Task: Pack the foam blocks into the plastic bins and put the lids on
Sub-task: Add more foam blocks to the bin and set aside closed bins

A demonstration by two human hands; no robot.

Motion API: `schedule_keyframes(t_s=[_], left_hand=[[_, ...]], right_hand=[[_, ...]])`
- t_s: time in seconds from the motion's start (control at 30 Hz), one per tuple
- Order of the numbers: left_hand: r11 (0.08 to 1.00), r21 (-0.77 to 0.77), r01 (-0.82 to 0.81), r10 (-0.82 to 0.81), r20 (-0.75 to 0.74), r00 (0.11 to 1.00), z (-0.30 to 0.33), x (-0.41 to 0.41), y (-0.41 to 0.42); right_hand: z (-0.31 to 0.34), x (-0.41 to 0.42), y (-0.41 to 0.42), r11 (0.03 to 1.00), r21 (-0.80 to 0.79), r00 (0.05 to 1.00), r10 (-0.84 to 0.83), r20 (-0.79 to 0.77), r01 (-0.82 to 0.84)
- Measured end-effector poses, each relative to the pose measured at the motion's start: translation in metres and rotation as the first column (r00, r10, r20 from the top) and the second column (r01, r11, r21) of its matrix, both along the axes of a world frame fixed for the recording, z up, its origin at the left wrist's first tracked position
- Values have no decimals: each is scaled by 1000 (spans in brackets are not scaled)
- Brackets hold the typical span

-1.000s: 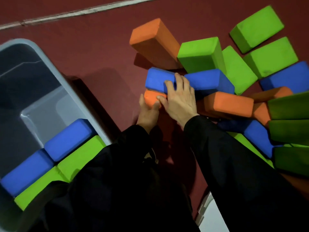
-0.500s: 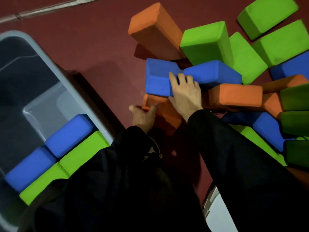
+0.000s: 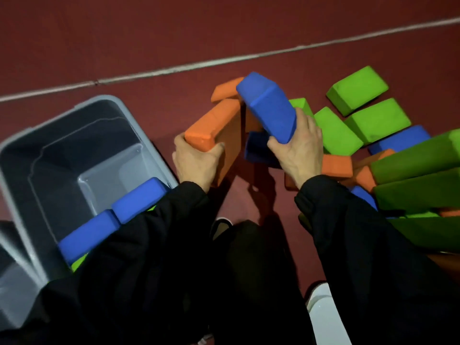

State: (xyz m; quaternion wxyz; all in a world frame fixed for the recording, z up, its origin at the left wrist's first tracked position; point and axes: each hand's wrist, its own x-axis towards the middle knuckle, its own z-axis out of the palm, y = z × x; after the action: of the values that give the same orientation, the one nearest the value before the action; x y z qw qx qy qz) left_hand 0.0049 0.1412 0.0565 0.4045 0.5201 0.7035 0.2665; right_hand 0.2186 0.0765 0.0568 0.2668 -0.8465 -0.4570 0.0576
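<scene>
- Underfoot, a dark red floor (image 3: 124, 41) carries a white line (image 3: 224, 61).
- Left hand (image 3: 196, 163) grips an orange block (image 3: 216, 128); right hand (image 3: 301, 143) clasps a blue block (image 3: 268, 108), fingers curled.
- Grey bin (image 3: 82, 150) stands left, holding blue blocks (image 3: 114, 217).

One grey bin (image 3: 29, 155), two hands — left (image 3: 196, 163), right (image 3: 300, 148) — one white floor line (image 3: 224, 61)

1. A dark red floor (image 3: 124, 46) fills the view beyond both hands.
2. A pale painted line (image 3: 224, 61) crosses that floor, slanting upward toward the right, well beyond the hands.
3. Black sleeves (image 3: 361, 232) run back from both wrists toward the camera.
4. A dark shoe with a light edge (image 3: 220, 226) shows between the sleeves, nearer than the hands.
5. Dark shadows (image 3: 258, 185) lie on the floor between the two wrists.
</scene>
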Motion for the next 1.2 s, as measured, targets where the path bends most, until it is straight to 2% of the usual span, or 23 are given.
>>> schedule_keyframes(t_s=[0.17, 0.33, 0.43, 0.53, 0.63, 0.73, 1.03, 1.2], left_hand=[[954, 290, 76, -78, -4, 997, 69, -55, 9], [926, 378, 16, 20, -91, 996, 103, -158, 13], [942, 333, -32, 86, -149, 985, 104, -230, 7], [952, 304, 24, 76, -312, 947, 90, -285, -1], [958, 255, 132, 23, -527, 850, 70, -312, -4], [959, 207, 193, -12, -653, 757, 49, -322, 4], [937, -107, 332, -291, -765, 575, -38, -342, 14], [926, -215, 310, -363, -734, 574, -63, -345, 16]], right_hand=[[75, -27, -7, 994, 93, 996, 70, -53, -65], [125, -81, 0, 972, 167, 968, 194, -158, -168], [136, -123, 13, 951, 207, 930, 278, -240, -231], [133, -170, 30, 927, 146, 889, 374, -264, -346], [119, -208, 47, 871, 127, 836, 491, -245, -474], [104, -234, 62, 838, 61, 804, 539, -251, -543], [51, -274, 101, 695, -175, 717, 669, -196, -697], [28, -287, 117, 574, -298, 630, 763, -144, -763]])
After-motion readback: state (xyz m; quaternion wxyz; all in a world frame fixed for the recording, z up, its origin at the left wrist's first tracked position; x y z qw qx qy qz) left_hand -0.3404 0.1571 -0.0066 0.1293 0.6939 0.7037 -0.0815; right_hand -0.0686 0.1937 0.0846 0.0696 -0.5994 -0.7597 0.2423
